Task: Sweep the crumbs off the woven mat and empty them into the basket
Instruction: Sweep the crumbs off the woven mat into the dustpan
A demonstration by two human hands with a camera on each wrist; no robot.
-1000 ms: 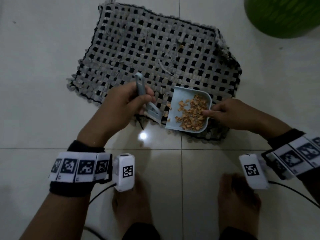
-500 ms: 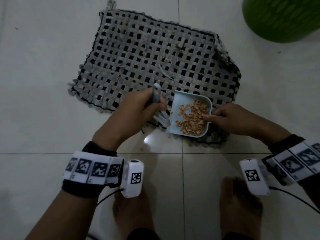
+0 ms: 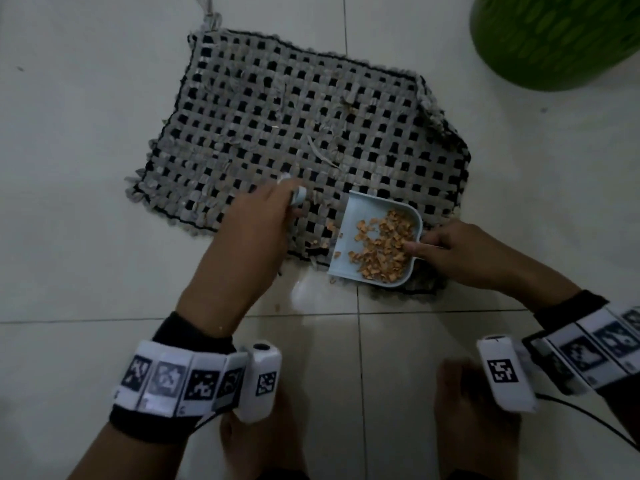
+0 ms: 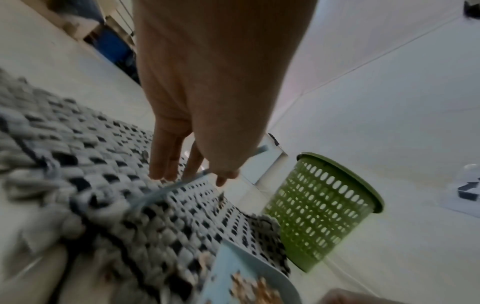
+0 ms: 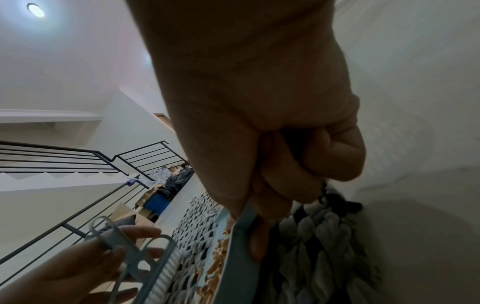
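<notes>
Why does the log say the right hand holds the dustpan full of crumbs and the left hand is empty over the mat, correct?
Not quite. The left hand isn't empty: it holds the small brush, clear in the right wrist view. The rest stands: the right hand holds the dustpan with crumbs, over the mat.

The woven mat [image 3: 277,133] was made of soft grey cloth strips interlaced with black, matt and rough, with frayed edges. The floor [image 3: 69,98] was laid in pale glazed tiles, smooth and glossy, and a bright reflection was carried near the mat's front edge. The dustpan [image 3: 360,216] was moulded in pale blue plastic with a smooth, faintly satin finish; the brush [image 5: 137,265] was formed of the same plastic, with fine pale bristles. The crumbs [image 3: 384,247] appeared dry, flaky and matt orange. The basket [image 4: 322,209] was of green perforated plastic, smooth-walled. A stair railing [image 5: 78,160] of dark matt metal was seen behind.
</notes>
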